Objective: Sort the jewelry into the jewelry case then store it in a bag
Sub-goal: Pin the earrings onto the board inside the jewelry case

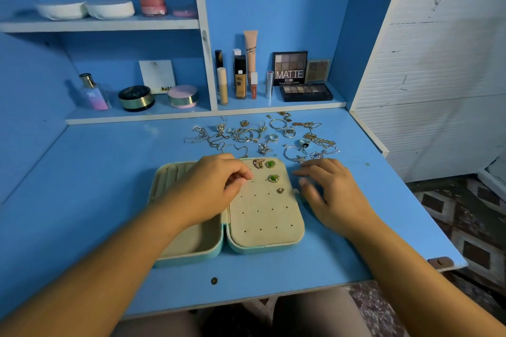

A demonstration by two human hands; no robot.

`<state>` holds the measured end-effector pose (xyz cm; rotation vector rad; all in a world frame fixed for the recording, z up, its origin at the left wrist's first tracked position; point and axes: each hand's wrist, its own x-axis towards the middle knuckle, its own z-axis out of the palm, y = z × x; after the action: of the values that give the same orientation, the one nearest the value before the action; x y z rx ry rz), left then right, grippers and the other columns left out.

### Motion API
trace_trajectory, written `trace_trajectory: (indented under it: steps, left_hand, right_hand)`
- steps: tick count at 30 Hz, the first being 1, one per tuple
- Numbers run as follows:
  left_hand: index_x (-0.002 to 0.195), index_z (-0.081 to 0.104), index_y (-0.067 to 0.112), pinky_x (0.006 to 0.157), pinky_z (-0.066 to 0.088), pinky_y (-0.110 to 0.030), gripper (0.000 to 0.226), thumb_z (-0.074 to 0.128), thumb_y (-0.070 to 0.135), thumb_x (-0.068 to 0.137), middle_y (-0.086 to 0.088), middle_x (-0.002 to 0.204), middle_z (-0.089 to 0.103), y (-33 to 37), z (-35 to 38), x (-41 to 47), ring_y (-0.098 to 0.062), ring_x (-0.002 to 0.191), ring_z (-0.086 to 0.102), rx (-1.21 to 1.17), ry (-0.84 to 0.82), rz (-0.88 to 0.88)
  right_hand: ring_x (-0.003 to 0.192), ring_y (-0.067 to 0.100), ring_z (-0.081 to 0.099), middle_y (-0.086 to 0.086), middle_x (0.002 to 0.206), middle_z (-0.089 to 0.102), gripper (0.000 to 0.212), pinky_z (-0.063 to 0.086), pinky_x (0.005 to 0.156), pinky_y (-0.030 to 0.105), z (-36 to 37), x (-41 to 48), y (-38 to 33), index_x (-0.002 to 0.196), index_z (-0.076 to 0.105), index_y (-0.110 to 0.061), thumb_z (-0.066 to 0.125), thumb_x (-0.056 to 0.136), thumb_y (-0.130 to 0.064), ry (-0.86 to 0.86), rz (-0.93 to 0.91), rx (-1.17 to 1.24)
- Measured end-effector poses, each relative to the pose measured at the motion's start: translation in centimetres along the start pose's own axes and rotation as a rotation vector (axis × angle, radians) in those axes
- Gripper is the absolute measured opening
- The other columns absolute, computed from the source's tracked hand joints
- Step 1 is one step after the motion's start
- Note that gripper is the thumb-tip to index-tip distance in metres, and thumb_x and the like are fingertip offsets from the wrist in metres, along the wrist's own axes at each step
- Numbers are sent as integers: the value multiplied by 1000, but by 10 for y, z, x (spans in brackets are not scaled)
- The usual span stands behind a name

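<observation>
The teal jewelry case (262, 247) lies open on the blue desk, beige lining up. Its right half is a holed earring panel (262, 213) carrying a gold butterfly piece (258, 163), two green earrings (271, 164) (273, 178) and a small gold stud (280, 190). My left hand (210, 186) reaches over the case's left half, and its curled thumb and forefinger pinch a tiny, mostly hidden earring at the panel's upper left. My right hand (328, 191) hovers just right of the case, fingers loosely spread and blurred, holding nothing. Loose jewelry (260, 137) is scattered behind the case.
Cosmetics stand on the low shelf behind: a perfume bottle (94, 93), powder jars (136, 97), tubes (239, 76) and eyeshadow palettes (306, 91). The desk's front edge (246, 301) is near my lap. A white panelled wall (438, 63) rises at the right.
</observation>
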<state>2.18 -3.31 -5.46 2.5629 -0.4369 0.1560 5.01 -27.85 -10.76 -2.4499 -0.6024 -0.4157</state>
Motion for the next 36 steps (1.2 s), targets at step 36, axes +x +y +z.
trace_trajectory:
  steps: [36]
  left_hand:
    - [95,71,29,86,39,-21,10,61,26,94,17,91,53,23,16,3,-4,96,47,-24,-177,158]
  right_hand:
    - [78,20,52,0,84,61,20,43,74,29,2,-3,0,84,63,-12,50,87,-27,55,-191,98]
